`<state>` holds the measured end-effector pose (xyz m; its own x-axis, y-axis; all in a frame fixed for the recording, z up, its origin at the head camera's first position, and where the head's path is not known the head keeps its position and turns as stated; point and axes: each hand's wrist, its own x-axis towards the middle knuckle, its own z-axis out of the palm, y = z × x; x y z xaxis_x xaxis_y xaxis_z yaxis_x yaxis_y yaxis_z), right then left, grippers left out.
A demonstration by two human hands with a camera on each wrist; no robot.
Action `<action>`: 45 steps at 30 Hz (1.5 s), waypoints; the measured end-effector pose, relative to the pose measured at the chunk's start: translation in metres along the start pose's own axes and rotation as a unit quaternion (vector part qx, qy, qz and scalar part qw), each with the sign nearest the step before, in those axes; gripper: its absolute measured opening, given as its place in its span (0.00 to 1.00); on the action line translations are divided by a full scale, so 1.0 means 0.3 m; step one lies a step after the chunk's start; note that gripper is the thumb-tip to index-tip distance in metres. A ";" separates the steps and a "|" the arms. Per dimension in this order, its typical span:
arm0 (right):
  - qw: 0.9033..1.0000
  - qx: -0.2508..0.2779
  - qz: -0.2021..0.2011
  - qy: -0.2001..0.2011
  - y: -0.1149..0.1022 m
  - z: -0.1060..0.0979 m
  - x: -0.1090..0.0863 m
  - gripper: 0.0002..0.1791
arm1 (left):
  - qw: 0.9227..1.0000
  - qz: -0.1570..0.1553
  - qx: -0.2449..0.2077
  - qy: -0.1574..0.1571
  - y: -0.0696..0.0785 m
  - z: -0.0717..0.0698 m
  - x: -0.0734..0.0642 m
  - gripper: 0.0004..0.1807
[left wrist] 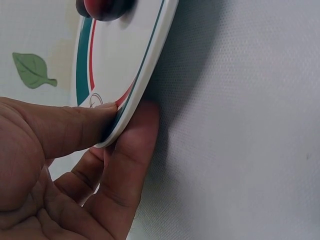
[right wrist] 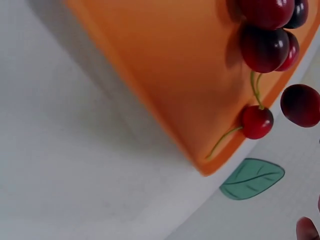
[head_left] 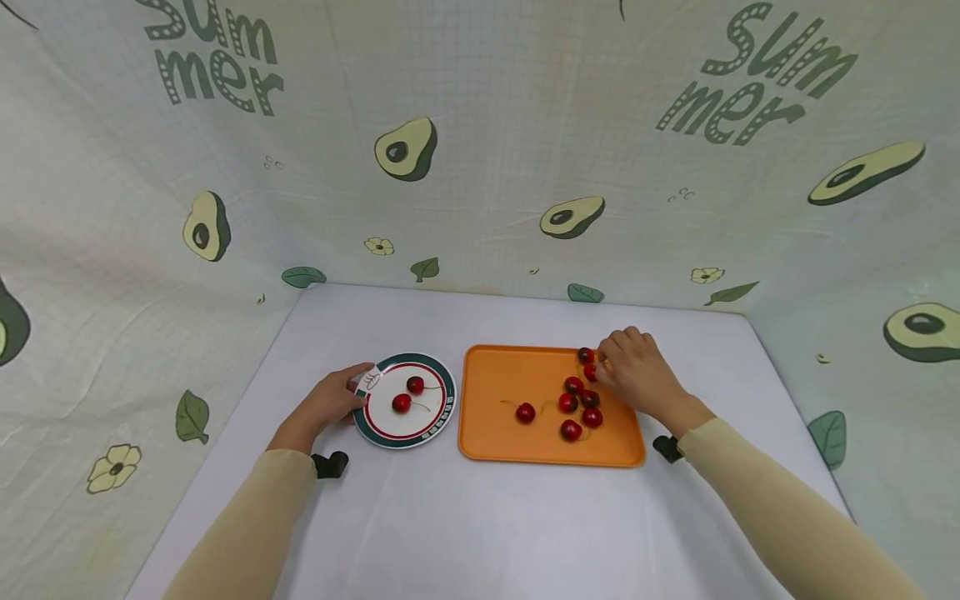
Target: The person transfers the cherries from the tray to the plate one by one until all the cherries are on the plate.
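Note:
In the head view, a round white plate (head_left: 384,398) with a green and red border bears two cherries (head_left: 401,403). My left hand (head_left: 330,398) pinches its left rim, the thumb (left wrist: 75,127) on top and fingers (left wrist: 132,150) underneath. Right of the plate, an orange tray (head_left: 495,379) holds several dark red cherries (head_left: 571,430), some with green stems. Over the tray's far right corner is my right hand (head_left: 641,371), its fingers curled. A dark cherry (right wrist: 300,105) hangs by these fingers, seemingly held by its stem; the exact grip is out of frame.
Plate and tray stand side by side on a white table (head_left: 480,525). A pale cloth (head_left: 480,150) printed with avocados, leaves and lettering rises behind the table and at both sides. Below each wrist, a black piece (head_left: 330,465) shows by the sleeve.

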<state>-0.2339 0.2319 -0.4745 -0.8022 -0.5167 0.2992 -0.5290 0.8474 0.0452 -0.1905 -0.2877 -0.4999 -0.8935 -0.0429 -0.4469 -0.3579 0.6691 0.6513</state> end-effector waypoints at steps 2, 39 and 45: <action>1.000 0.000 -0.006 0.005 -0.010 -0.003 0.015 0.13 | 1.000 -0.003 -0.001 0.001 0.000 -0.001 0.002 0.40; 0.990 0.007 -0.134 0.044 -0.358 0.020 0.295 0.05 | 1.000 0.013 -0.003 0.004 -0.014 -0.004 0.000 0.40; 0.989 -0.001 -0.147 -0.002 -0.454 0.029 0.341 0.08 | 1.000 0.011 -0.005 0.006 -0.016 0.000 0.007 0.39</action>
<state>-0.2464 0.0625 -0.4584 -0.6139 -0.7418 0.2700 -0.7398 0.6600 0.1312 -0.1907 -0.2910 -0.5039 -0.9042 -0.0371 -0.4254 -0.3407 0.6633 0.6663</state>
